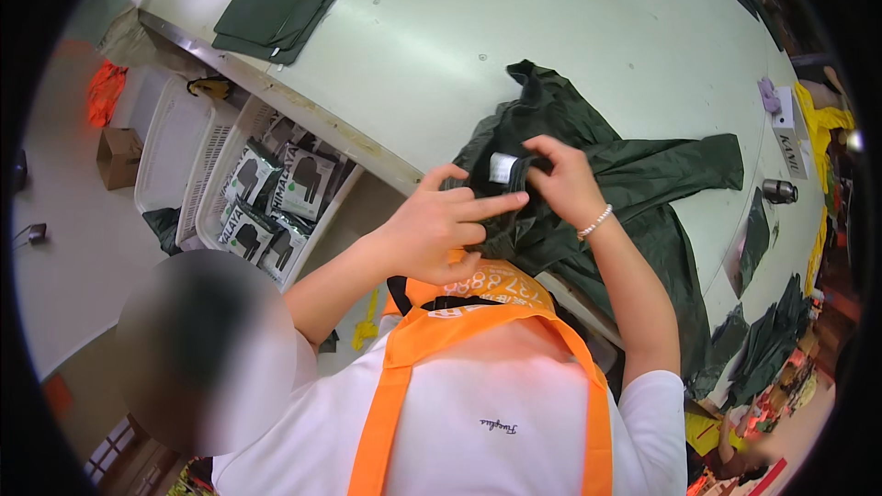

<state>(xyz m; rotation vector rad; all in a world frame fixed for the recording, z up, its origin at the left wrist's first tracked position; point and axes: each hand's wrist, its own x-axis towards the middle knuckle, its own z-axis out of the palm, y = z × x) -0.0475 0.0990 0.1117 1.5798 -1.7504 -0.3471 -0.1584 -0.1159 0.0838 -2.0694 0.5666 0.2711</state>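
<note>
Raincoat [634,184], dark green, is spread on the pale table [441,37] at its near edge. Its collar is pinched by the left hand [441,230] and the right hand [565,184], both closed on the fabric beside a white label [503,166], apparently so the label is exposed. Folded green pieces [280,5] lie well apart.
</note>
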